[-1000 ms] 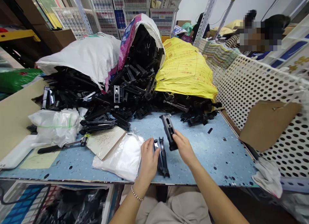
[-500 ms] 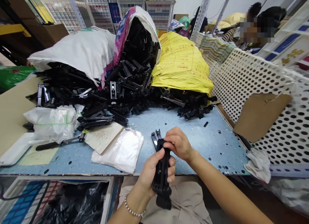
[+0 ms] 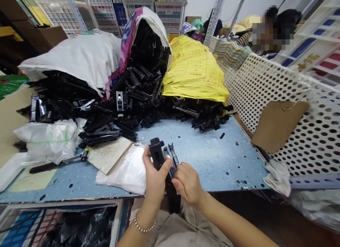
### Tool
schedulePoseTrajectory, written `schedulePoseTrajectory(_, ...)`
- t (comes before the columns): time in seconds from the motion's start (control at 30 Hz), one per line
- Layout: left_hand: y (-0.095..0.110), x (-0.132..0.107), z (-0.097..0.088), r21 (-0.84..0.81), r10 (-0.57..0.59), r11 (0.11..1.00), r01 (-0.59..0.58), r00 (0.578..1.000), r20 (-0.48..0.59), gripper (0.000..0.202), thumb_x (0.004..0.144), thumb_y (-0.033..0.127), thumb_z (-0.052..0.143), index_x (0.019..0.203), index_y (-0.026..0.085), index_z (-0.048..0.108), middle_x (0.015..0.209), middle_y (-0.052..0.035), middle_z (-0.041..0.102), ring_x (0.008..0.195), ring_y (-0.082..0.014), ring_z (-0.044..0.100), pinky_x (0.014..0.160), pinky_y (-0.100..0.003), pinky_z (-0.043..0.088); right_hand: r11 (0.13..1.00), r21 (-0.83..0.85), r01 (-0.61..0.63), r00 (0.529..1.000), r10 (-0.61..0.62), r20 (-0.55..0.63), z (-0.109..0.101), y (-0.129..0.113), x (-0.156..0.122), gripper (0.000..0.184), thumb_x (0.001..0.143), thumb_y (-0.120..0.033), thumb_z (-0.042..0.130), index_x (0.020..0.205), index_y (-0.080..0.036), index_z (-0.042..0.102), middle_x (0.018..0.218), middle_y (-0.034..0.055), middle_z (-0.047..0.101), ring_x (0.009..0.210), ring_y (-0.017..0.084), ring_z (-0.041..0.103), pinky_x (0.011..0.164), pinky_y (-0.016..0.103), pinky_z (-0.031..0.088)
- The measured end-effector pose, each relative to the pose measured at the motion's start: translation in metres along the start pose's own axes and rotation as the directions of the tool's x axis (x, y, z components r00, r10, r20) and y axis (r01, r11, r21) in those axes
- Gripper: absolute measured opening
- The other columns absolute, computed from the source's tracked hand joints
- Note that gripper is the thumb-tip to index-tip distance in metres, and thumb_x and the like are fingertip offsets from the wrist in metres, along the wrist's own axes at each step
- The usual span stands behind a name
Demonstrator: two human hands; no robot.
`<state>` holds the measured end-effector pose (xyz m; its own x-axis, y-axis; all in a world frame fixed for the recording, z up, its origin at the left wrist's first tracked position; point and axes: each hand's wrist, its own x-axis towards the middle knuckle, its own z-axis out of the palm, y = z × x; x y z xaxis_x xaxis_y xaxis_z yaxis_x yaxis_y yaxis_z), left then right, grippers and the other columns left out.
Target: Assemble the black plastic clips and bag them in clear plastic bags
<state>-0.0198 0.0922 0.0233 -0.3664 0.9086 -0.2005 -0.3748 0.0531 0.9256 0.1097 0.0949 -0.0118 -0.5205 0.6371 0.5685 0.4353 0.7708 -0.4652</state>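
My left hand (image 3: 156, 174) is wrapped round a long black plastic part (image 3: 156, 151), held tilted above the table's front edge. Its thick end points up and away from me, and its lower end hangs over my lap. Just to the right, a slimmer glossy black plastic piece with a forked tip (image 3: 173, 155) shows past the fingers. My right hand (image 3: 188, 183) is closed, its curled fingers at the near end of that forked piece and hiding that end. Behind both hands, a large heap of similar black plastic parts (image 3: 132, 98) spills from sacks.
A white sack (image 3: 77, 50) and a yellow sack (image 3: 196, 66) stand at the back. Left of my hands lie clear plastic bags (image 3: 127, 172), a board (image 3: 108, 155) and a black-handled tool (image 3: 44, 168). A perforated white panel (image 3: 278, 87) borders the right. Another person sits beyond it.
The long black part has swung over, its thick end now up instead of down, and shifted left in my left hand. My right hand has left its top and moved down to the forked piece.
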Motion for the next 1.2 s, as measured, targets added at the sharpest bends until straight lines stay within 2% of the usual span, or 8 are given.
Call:
schedulePoseTrajectory(0.17, -0.047, 0.024, -0.030, 0.046, -0.002, 0.999, 0.009, 0.990, -0.139, 0.056, 0.077, 0.035, 0.067, 0.121, 0.026, 0.034, 0.113, -0.0064, 0.057, 0.103, -0.0222, 0.065, 0.088, -0.040, 0.052, 0.952, -0.070, -0.297, 0.952, 0.291, -0.092, -0.021, 0.080, 0.029, 0.027, 0.097, -0.035, 0.037, 0.092, -0.023, 0.060, 0.094, 0.0076, 0.059, 0.092, 0.023, 0.052, 0.084, 0.041, 0.041)
schedulePoseTrajectory(0.3, -0.085, 0.034, -0.039, 0.326, 0.038, 0.945, -0.008, 0.996, -0.086, 0.041, 0.081, 0.032, 0.058, 0.119, 0.019, 0.048, 0.124, -0.0106, 0.055, 0.123, -0.0256, 0.051, 0.109, -0.045, 0.035, 0.668, 0.113, -0.735, 0.532, 0.673, -0.514, -0.061, 0.170, 0.053, 0.039, 0.075, -0.035, 0.064, 0.111, -0.020, 0.061, 0.129, 0.0153, 0.045, 0.126, 0.037, 0.032, 0.104, 0.061, 0.020)
schedulePoseTrajectory(0.47, -0.091, 0.035, -0.030, 0.593, 0.221, 0.766, -0.250, 0.967, 0.124, 0.043, 0.087, 0.027, 0.048, 0.129, 0.016, 0.048, 0.146, -0.0140, 0.034, 0.139, -0.0263, 0.029, 0.118, -0.045, 0.020, 0.609, 0.331, -0.721, 0.448, 0.773, -0.449, -0.099, 0.217, 0.036, 0.032, 0.063, -0.032, 0.069, 0.091, -0.017, 0.069, 0.102, 0.0126, 0.062, 0.109, 0.033, 0.051, 0.099, 0.055, 0.033)
schedulePoseTrajectory(0.73, -0.067, 0.014, -0.015, 0.474, 0.244, 0.815, -0.333, 0.939, 0.240, 0.040, 0.090, 0.037, 0.051, 0.126, 0.021, 0.056, 0.137, -0.0117, 0.046, 0.132, -0.0277, 0.040, 0.115, -0.045, 0.025, 0.424, 0.734, -0.531, 0.348, 0.899, -0.267, -0.114, 0.147, -0.034, 0.024, 0.071, -0.034, 0.064, 0.090, -0.019, 0.065, 0.095, 0.0093, 0.065, 0.075, 0.019, 0.060, 0.063, 0.034, 0.054)
schedulePoseTrajectory(0.87, -0.056, 0.006, 0.013, 0.064, 0.016, 0.996, -0.054, 0.873, 0.487, 0.062, 0.084, 0.055, 0.057, 0.137, 0.026, 0.043, 0.142, -0.0106, 0.046, 0.134, -0.0280, 0.039, 0.113, -0.044, 0.028, -0.319, 0.885, -0.339, 0.486, 0.746, 0.455, -0.056, 0.064, -0.050, 0.021, 0.082, -0.027, 0.064, 0.100, -0.018, 0.064, 0.100, 0.0098, 0.066, 0.069, 0.012, 0.059, 0.055, 0.023, 0.053)
schedulePoseTrajectory(0.93, -0.046, 0.005, 0.019, -0.082, 0.002, 0.995, 0.053, 0.826, 0.564, 0.073, 0.081, 0.060, 0.057, 0.141, 0.025, 0.034, 0.135, -0.0122, 0.053, 0.130, -0.0291, 0.045, 0.110, -0.046, 0.032, -0.484, 0.745, -0.459, 0.510, 0.543, 0.667, -0.034, 0.033, -0.050, 0.026, 0.087, -0.034, 0.061, 0.103, -0.014, 0.063, 0.096, 0.0105, 0.066, 0.067, 0.011, 0.060, 0.056, 0.022, 0.052)
schedulePoseTrajectory(1.07, -0.019, -0.005, 0.011, 0.012, -0.081, 0.996, 0.085, 0.885, 0.459, 0.063, 0.084, 0.059, 0.054, 0.132, 0.018, 0.042, 0.108, -0.0116, 0.065, 0.107, -0.0299, 0.060, 0.094, -0.045, 0.046, 0.068, 0.731, -0.678, 0.546, 0.712, 0.440, -0.033, 0.014, -0.032, 0.035, 0.090, -0.048, 0.052, 0.103, -0.017, 0.061, 0.091, 0.0084, 0.065, 0.077, 0.018, 0.061, 0.065, 0.030, 0.051)
schedulePoseTrajectory(1.2, -0.002, -0.024, 0.002, 0.284, -0.050, 0.957, -0.050, 0.941, 0.336, 0.048, 0.092, 0.049, 0.046, 0.130, 0.021, 0.039, 0.120, -0.0101, 0.059, 0.114, -0.0261, 0.054, 0.098, -0.041, 0.042, 0.783, 0.377, -0.495, 0.835, 0.549, -0.041, -0.052, 0.019, 0.000, 0.030, 0.094, -0.045, 0.045, 0.110, -0.021, 0.055, 0.098, 0.0082, 0.060, 0.088, 0.022, 0.054, 0.078, 0.038, 0.046)
